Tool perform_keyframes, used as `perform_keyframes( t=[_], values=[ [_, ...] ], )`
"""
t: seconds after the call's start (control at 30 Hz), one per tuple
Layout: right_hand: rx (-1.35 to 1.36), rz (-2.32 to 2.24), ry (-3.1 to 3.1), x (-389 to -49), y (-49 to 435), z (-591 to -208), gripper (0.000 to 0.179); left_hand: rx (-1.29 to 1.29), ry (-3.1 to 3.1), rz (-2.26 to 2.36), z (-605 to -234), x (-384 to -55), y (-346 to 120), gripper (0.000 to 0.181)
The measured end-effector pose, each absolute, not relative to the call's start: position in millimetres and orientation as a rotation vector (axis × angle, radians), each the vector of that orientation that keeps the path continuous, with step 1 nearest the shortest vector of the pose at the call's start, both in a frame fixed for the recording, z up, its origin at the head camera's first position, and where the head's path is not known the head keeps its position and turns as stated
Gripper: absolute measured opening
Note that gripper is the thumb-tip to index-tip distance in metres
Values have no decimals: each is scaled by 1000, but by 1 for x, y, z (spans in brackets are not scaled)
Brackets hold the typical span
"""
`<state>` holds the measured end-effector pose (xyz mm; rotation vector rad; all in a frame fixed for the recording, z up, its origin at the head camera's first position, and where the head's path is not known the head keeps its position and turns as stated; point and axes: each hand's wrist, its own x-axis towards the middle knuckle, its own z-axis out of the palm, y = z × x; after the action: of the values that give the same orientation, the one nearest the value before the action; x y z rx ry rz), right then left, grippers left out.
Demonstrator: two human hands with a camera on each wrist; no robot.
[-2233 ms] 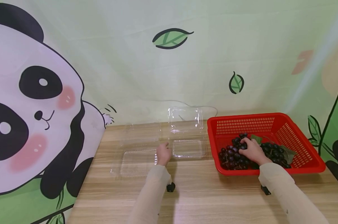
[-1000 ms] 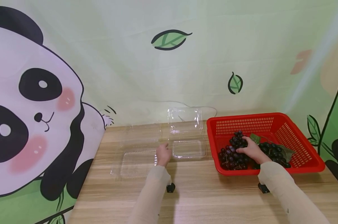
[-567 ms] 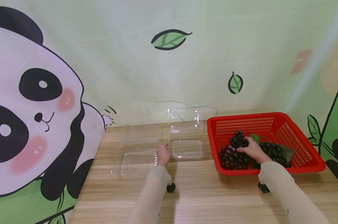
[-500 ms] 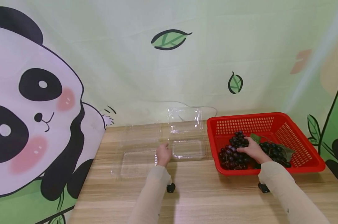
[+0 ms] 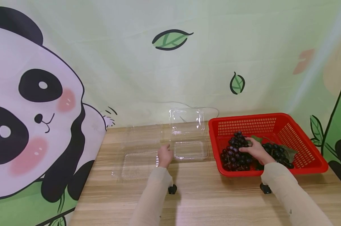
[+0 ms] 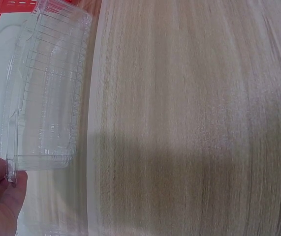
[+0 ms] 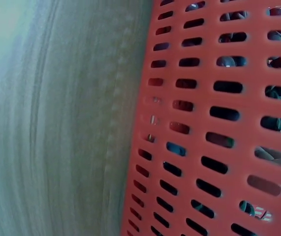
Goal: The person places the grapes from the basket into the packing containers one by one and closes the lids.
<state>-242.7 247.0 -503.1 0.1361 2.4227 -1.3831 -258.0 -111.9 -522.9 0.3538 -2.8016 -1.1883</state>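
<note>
My left hand (image 5: 165, 156) pinches the near left corner of a clear plastic clamshell box (image 5: 190, 150), which stands with its lid (image 5: 187, 121) raised at the back. In the left wrist view, thumb and fingers (image 6: 13, 194) hold the rim of that box (image 6: 51, 93). Inside the red basket (image 5: 272, 173) my right hand (image 5: 257, 151) grips a bunch of dark grapes (image 5: 236, 140), thumb on the near side and fingers on the far side. The right wrist view has only the slotted basket wall (image 7: 199, 101), which hides the hand.
A second clear clamshell box (image 5: 139, 164) lies with its lid raised, left of my left hand. More dark grapes (image 5: 276, 153) and a green leaf (image 5: 291, 154) lie in the basket's right part. A printed panda cloth (image 5: 122, 69) hangs behind the wooden table (image 5: 204, 201).
My right hand and its grape bunch have shifted slightly left within the basket since the earliest frame. My left hand keeps its place at the box corner.
</note>
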Motion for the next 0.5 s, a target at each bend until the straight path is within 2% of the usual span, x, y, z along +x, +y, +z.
perform_keyframes(
  t=[0.5],
  values=[
    [203,-1461,2232,-244,248,-501,79,367,-2783,-1262,-523,-258,-111,43]
  ],
)
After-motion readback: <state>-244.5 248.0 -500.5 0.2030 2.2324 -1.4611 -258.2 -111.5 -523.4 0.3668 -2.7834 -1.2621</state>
